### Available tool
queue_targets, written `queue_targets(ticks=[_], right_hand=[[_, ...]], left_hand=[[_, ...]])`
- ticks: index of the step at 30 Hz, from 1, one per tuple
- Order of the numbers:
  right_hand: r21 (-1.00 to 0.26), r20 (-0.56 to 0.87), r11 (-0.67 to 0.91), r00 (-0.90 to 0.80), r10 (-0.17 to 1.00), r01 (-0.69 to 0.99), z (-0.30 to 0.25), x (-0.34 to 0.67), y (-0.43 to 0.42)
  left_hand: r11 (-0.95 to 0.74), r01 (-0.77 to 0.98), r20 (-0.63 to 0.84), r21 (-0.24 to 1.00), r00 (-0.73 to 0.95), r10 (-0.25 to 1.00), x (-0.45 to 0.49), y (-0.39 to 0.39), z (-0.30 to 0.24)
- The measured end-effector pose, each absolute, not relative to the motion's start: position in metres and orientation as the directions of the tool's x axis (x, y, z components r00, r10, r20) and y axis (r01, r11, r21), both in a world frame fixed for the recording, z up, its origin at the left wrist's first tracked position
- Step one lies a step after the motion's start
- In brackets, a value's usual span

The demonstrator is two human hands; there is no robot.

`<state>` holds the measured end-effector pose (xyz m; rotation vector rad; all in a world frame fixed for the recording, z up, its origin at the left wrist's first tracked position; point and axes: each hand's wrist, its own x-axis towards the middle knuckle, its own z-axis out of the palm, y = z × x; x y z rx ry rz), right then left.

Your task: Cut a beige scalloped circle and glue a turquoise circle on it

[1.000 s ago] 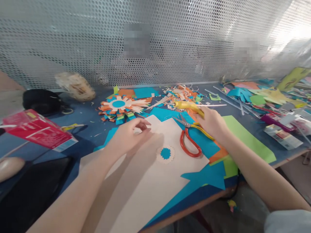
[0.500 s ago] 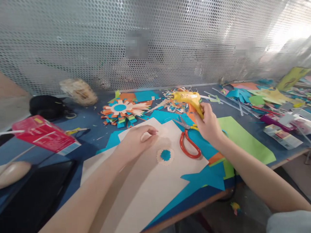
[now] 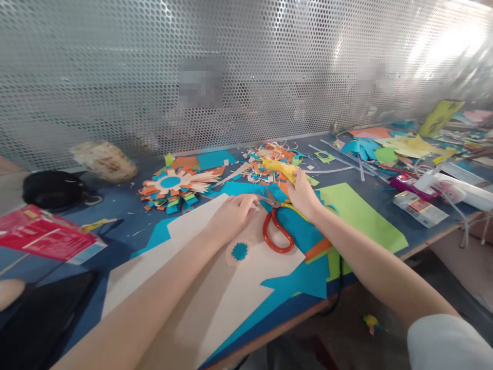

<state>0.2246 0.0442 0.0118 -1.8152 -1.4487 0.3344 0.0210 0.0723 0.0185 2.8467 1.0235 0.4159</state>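
Observation:
My right hand is wrapped round the handle of a yellow glue gun, whose nozzle points left over the paper scraps. My left hand has its fingers pinched together beside the scissor tips; what they hold, if anything, is hidden. Between the hands lie scissors with red-orange handles, blades pointing away. Below my left hand, a small cream paper disc with a scalloped edge and a blue centre rests on a large cream sheet. A layered fringed paper flower lies behind on the left.
Loose paper scraps pile up near the perforated metal panel. Green paper lies on the right, near a purple glue gun. A red carton, black pouch and dark tablet-like object are left.
The view has turned right, so the table appears shifted left. My left hand has moved right toward the scissor tips. The yellow glue gun has come lower, toward the scraps, still in my right hand.

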Motion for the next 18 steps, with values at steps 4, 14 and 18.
queue_targets(ticks=[4, 14, 18], right_hand=[[-0.725, 0.194, -0.114, 0.361, 0.912, 0.679, 0.011, 0.222, 0.043], [-0.702, 0.132, -0.141, 0.321, 0.938, 0.698, 0.015, 0.216, 0.043], [-0.693, 0.134, -0.123, 0.294, 0.946, 0.711, 0.016, 0.215, 0.043]], left_hand=[[-0.813, 0.573, 0.232, 0.103, 0.781, 0.580, 0.041, 0.085, 0.020], [-0.829, 0.555, 0.330, 0.067, 0.772, 0.544, 0.032, 0.105, 0.002], [-0.824, 0.561, 0.340, 0.076, 0.763, 0.550, 0.032, 0.105, -0.001]])
